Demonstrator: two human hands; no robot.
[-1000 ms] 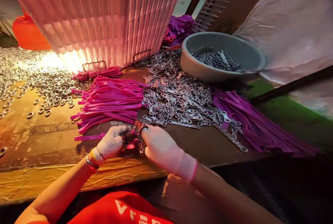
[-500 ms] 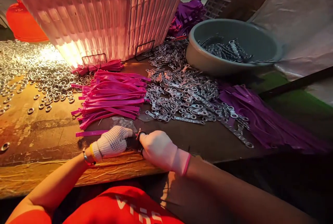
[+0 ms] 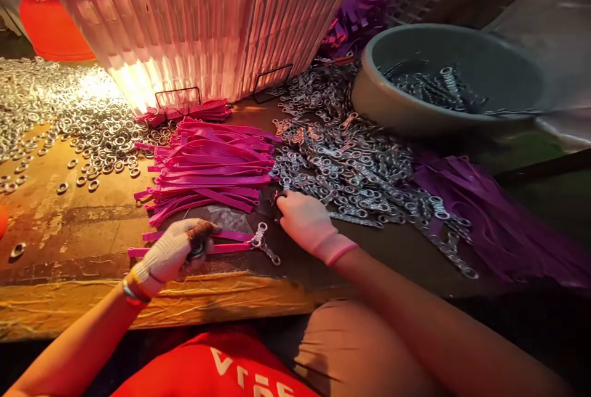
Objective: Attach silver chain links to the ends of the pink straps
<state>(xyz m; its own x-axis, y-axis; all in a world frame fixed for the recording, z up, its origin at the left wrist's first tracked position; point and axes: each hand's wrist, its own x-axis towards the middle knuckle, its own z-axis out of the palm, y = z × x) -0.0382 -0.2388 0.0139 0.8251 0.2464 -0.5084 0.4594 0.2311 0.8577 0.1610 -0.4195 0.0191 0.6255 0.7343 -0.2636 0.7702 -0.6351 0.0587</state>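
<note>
My left hand [image 3: 173,252], in a white knitted glove with dark fingertips, is closed above two pink straps [image 3: 235,248] near the table's front edge. Whatever its curled fingers hold is hidden and too dark to name. Two short metal link strips [image 3: 259,236] lie at the straps' right ends. My right hand [image 3: 302,218], gloved in white with a pink cuff, has its fingers bent together at the front of the pile of metal link strips [image 3: 346,163]. Something small and dark shows at its fingertips; I cannot make out what it is. Between both hands and the screen lies a stack of pink straps [image 3: 212,163].
Loose metal rings [image 3: 106,138] cover the left side of the table. A corrugated translucent screen [image 3: 184,28] stands behind the straps. To the right are a grey basin [image 3: 415,108] holding link strips and a bundle of purple straps [image 3: 489,218]. An orange lamp shade [image 3: 55,24] hangs back left.
My hands, together before, have moved apart: the left to the left, the right forward and right. Two straps with link strips at their ends now show below and between them.
</note>
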